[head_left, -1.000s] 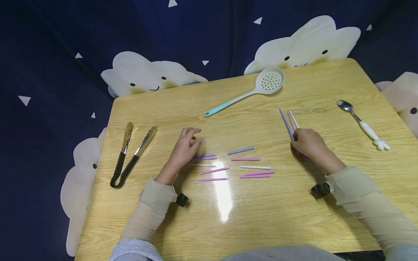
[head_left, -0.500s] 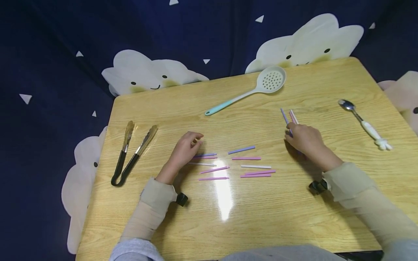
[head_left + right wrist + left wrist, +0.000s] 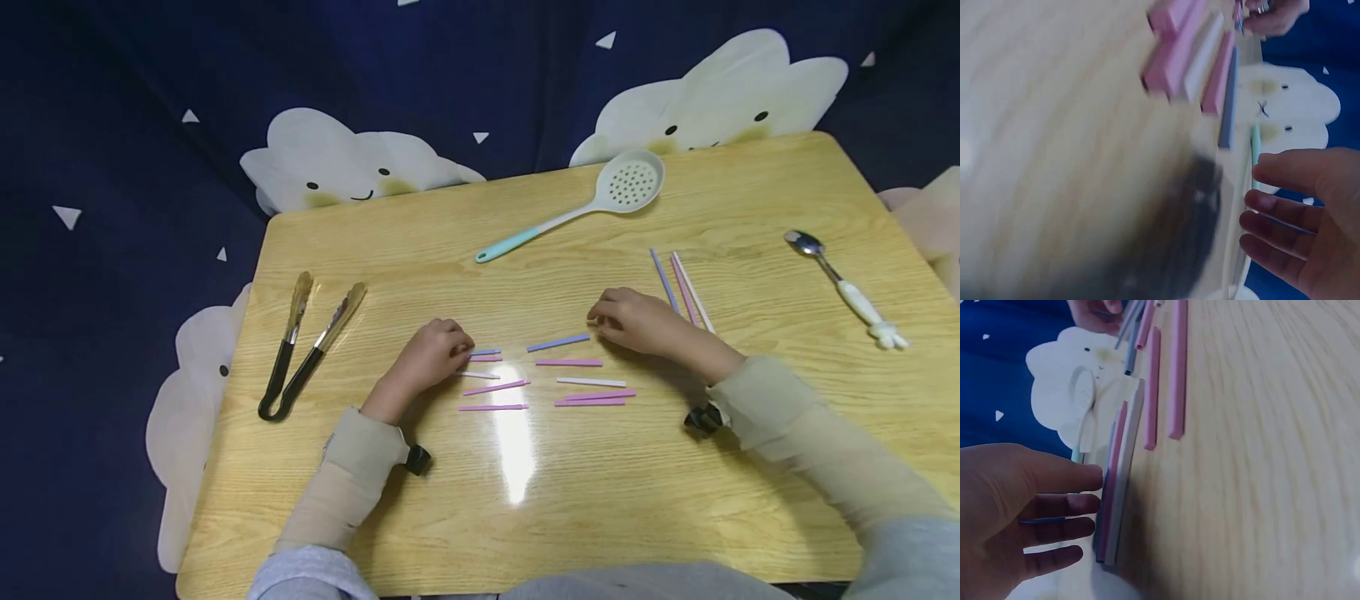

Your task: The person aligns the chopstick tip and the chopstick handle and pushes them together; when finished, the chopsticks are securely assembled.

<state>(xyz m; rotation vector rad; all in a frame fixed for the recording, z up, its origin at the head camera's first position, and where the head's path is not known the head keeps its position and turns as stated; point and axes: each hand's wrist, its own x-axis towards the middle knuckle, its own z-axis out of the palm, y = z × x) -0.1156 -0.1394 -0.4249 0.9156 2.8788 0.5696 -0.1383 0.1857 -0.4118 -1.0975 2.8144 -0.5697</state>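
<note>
My left hand is beside the left group of thin sticks, over the ends of a blue stick and a white stick. In the left wrist view its relaxed fingers lie close to a white stick and a pink stick; contact is unclear. My right hand hovers near the right end of a blue stick, which heads a column with a pink stick and a white stick. Loosely bent, its fingers hold nothing in the right wrist view.
Beyond the right hand lie a blue stick and a white stick. Black-handled tongs are at left, a skimmer at the back, a white-handled spoon at right. A dark curtain hangs behind the table.
My right hand has let go of the sticks at the right, which now lie on the table, and has moved left. My left hand has shifted slightly right and nearer over the left group.
</note>
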